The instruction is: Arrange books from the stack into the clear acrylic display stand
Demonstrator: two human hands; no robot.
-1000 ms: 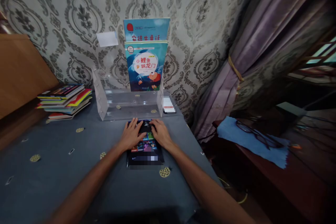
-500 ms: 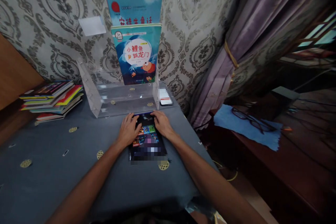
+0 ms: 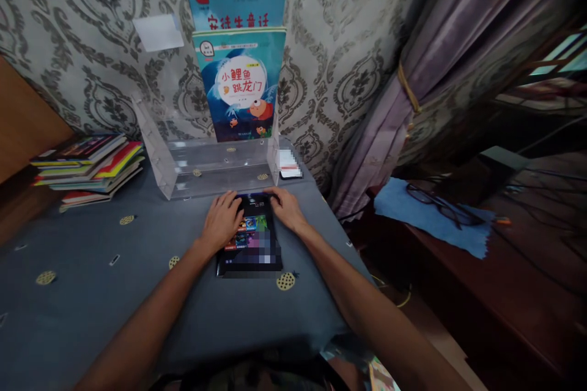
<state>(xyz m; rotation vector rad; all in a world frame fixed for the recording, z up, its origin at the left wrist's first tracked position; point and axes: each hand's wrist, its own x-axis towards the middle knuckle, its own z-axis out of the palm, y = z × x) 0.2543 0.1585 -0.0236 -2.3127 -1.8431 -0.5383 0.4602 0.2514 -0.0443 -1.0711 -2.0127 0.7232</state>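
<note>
A dark-covered book (image 3: 251, 238) lies flat on the grey tablecloth (image 3: 92, 293), just in front of a clear acrylic book stand (image 3: 206, 165). My left hand (image 3: 222, 222) rests on the book's left side, fingers curled over its upper part. At the book's top right corner sits my right hand (image 3: 287, 208), fingers bent on the edge. Two blue picture books (image 3: 238, 82) stand upright in the stand's right half, one behind the other.
A stack of several colourful books (image 3: 87, 168) lies at the left of the table. A small card (image 3: 290, 165) sits right of the stand. A purple curtain (image 3: 440, 61) hangs right. Glasses (image 3: 440, 208) lie on a blue cloth (image 3: 431, 223) on a dark side table.
My hands have slid outward on the dark book, toward its upper corners, and the book has turned slightly. The camera has dipped and shifted, so the stand sits higher in view.
</note>
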